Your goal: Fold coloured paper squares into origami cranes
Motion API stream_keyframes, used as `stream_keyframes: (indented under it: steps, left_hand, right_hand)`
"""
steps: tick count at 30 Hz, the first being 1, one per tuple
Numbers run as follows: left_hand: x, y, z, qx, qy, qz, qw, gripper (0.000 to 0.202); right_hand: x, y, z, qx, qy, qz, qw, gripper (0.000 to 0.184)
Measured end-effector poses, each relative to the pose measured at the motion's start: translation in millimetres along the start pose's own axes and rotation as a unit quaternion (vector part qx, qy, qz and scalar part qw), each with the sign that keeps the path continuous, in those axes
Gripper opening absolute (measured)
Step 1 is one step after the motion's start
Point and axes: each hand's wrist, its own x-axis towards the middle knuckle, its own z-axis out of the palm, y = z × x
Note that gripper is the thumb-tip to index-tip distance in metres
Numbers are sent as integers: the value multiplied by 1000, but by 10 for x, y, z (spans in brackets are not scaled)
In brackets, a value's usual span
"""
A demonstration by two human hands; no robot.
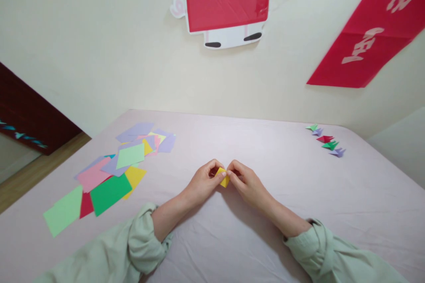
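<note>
Between my two hands, over the middle of the cloth-covered surface, is a small folded piece of yellow paper (pixel 225 181). My left hand (pixel 206 180) pinches its left side, thumb on top. The fingertips of my right hand (pixel 247 181) pinch its right edge. Parts of the paper are hidden behind my fingers, and the exact folds are too small to make out.
To the left lie loose coloured paper sheets, among them a dark green sheet (pixel 111 193) and a pink sheet (pixel 95 175). Several folded paper figures (pixel 325 139) stand in a row at the far right. A wall (pixel 212 84) rises behind the pale pink cloth (pixel 348 212).
</note>
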Motion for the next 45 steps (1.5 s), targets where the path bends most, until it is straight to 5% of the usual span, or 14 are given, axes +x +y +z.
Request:
stream_keyframes:
  steps: [9,20,33,39,45]
  left_hand:
    - [-1,-39,6,5,36,0,999,17]
    - [-85,32,33,194,58,102,974,7]
    - [-26,18,-96,203,121,102,966,7]
    - [-58,49,-20,212,42,118,969,12]
    - [-78,68,16,205,31,111,972,15]
  right_hand:
    - [7,61,32,36,28,29,999,8]
    - [-57,-62,31,-178,3,-31,984,7]
    - [4,53,-112,-147,49,-28,988,7]
    - [-17,13,-42,-130,21,-37,991,7]
    - [-9,-14,-6,-135,21,-43,990,7]
